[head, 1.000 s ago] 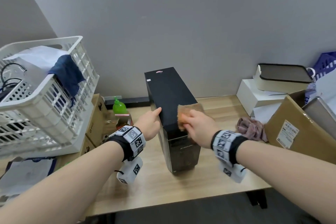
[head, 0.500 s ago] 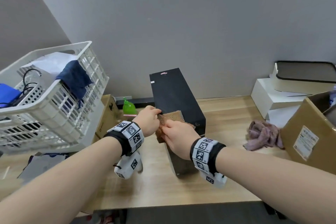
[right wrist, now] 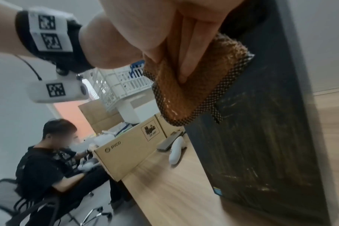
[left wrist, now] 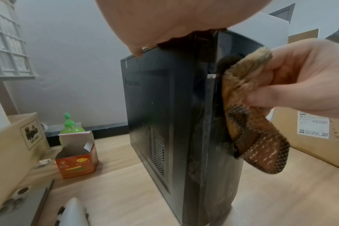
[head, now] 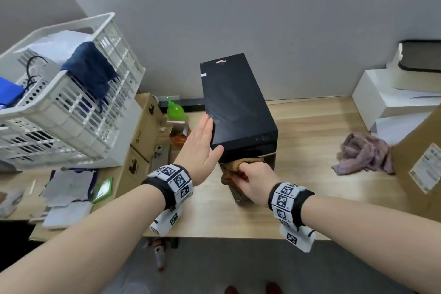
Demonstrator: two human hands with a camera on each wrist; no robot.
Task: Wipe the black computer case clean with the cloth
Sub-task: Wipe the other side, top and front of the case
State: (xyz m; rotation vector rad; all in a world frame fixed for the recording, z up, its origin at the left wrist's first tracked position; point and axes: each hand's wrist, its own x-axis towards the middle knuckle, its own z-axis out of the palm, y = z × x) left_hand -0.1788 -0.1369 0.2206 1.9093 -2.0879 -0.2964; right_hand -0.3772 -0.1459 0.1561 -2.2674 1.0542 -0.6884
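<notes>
The black computer case stands upright on the wooden desk, its front panel facing me. My left hand lies flat with straight fingers against the case's upper left edge, thumb on the front corner. My right hand grips a folded brown cloth and presses it against the top of the front panel. In the left wrist view the brown cloth hangs from the right hand against the case. In the right wrist view fingers pinch the cloth on the dusty panel.
A white laundry basket sits on cardboard boxes at the left. A green bottle and an orange carton stand left of the case. A pink rag, a cardboard box and white boxes lie right. A seated person is behind.
My right hand carried the cloth from the case's top right edge, across the left side, down to the front panel. My left hand opened flat against the case's left edge.
</notes>
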